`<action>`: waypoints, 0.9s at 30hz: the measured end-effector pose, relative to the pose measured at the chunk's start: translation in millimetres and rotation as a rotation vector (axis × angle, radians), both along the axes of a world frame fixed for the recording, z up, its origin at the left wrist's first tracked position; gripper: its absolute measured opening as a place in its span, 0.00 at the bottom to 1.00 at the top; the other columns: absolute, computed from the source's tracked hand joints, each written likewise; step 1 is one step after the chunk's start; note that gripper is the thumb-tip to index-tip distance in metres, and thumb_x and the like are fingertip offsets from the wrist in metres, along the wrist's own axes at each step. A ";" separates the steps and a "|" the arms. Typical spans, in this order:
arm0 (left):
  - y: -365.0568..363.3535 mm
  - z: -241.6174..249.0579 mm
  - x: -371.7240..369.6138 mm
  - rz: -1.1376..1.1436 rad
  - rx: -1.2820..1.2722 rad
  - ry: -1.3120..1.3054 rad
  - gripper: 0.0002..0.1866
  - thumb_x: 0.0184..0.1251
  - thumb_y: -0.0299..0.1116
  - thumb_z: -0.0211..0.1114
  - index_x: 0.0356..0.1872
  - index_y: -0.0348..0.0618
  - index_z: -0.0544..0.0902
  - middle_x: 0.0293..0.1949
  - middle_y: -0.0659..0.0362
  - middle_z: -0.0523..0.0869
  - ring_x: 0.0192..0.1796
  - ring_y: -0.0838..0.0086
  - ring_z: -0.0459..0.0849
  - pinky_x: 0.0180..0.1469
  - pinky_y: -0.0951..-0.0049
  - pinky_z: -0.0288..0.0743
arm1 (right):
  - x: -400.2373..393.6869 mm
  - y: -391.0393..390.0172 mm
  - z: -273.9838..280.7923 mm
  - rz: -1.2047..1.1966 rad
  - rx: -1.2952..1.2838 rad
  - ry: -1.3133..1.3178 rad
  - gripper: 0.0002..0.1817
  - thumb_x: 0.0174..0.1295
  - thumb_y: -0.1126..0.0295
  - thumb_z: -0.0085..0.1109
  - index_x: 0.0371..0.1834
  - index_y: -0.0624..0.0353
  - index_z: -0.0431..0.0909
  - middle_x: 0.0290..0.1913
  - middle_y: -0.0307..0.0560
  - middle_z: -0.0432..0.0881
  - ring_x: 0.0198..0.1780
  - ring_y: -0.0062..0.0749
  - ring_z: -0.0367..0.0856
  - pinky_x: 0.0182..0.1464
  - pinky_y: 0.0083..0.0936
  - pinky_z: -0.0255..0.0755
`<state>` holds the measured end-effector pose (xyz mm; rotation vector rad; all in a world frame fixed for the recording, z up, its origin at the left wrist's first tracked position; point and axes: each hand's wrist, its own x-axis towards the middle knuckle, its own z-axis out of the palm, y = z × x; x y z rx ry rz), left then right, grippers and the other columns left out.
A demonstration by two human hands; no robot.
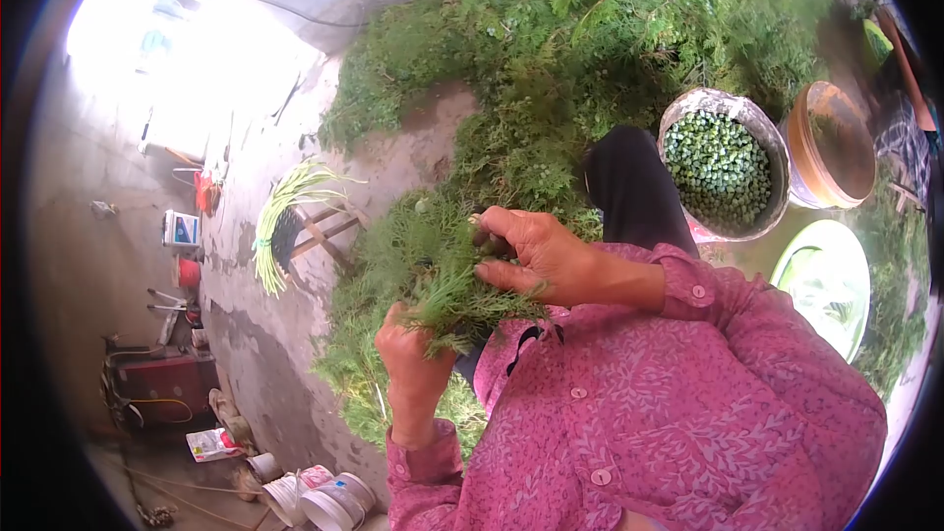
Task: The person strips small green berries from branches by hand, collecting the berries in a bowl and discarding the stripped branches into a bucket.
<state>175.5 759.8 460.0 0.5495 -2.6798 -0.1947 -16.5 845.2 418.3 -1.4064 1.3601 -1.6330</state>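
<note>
My left hand (416, 366) is closed around the base of a leafy green sprig (457, 285) in front of my lap. My right hand (536, 256) is at the sprig's upper right side, its thumb and fingers curled round small dark green berries. Some berries show between the fingers; how many it holds is hidden. To the right of my knee stands a bucket (677, 113) with many round green berries (718, 172) in it.
Cut branches (590, 29) are heaped ahead and around my legs. Right of the bucket are an orange-rimmed pail (834, 143) and a pale green basin (821, 285). A stool with long green stalks (280, 226) stands left; white buckets (334, 506) sit lower left.
</note>
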 end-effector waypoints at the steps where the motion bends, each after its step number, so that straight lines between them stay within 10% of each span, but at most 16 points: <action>1: -1.1 -1.0 0.8 -0.023 -0.023 -0.018 0.18 0.29 0.24 0.63 0.31 0.46 0.81 0.24 0.59 0.79 0.27 0.62 0.75 0.26 0.65 0.69 | -0.7 -0.1 -2.9 -0.002 0.000 -0.002 0.16 0.51 0.68 0.60 0.39 0.64 0.69 0.32 0.59 0.74 0.36 0.53 0.75 0.38 0.38 0.69; 16: 0.8 8.3 -11.7 -0.187 0.051 -0.169 0.21 0.29 0.19 0.64 0.34 0.36 0.77 0.21 0.56 0.75 0.24 0.61 0.72 0.25 0.65 0.64 | -25.0 36.0 25.1 -0.041 0.033 0.137 0.10 0.49 0.75 0.56 0.36 0.62 0.70 0.29 0.58 0.74 0.32 0.53 0.74 0.35 0.36 0.69; 21: -31.0 -6.4 24.7 -0.088 0.010 -0.086 0.21 0.33 0.21 0.64 0.38 0.37 0.77 0.29 0.55 0.80 0.31 0.58 0.77 0.31 0.65 0.70 | -98.5 75.4 20.0 -0.484 0.114 -0.134 0.06 0.53 0.77 0.54 0.35 0.59 0.73 0.26 0.30 0.69 0.27 0.10 0.64 0.27 0.11 0.63; 24: -22.4 -3.3 26.1 -0.106 -0.014 0.020 0.22 0.33 0.25 0.63 0.39 0.37 0.77 0.32 0.53 0.81 0.36 0.57 0.79 0.34 0.67 0.72 | -138.7 102.8 7.0 -0.801 -0.016 -0.156 0.05 0.56 0.75 0.56 0.36 0.58 0.74 0.26 0.31 0.71 0.25 0.08 0.63 0.25 0.09 0.60; 27: -27.0 -16.3 32.6 -0.070 0.066 0.075 0.20 0.35 0.27 0.65 0.37 0.37 0.78 0.32 0.53 0.81 0.37 0.55 0.79 0.35 0.68 0.72 | -195.1 126.8 -63.6 -1.131 0.303 0.425 0.06 0.56 0.70 0.57 0.34 0.59 0.77 0.31 0.44 0.79 0.28 0.32 0.76 0.29 0.26 0.70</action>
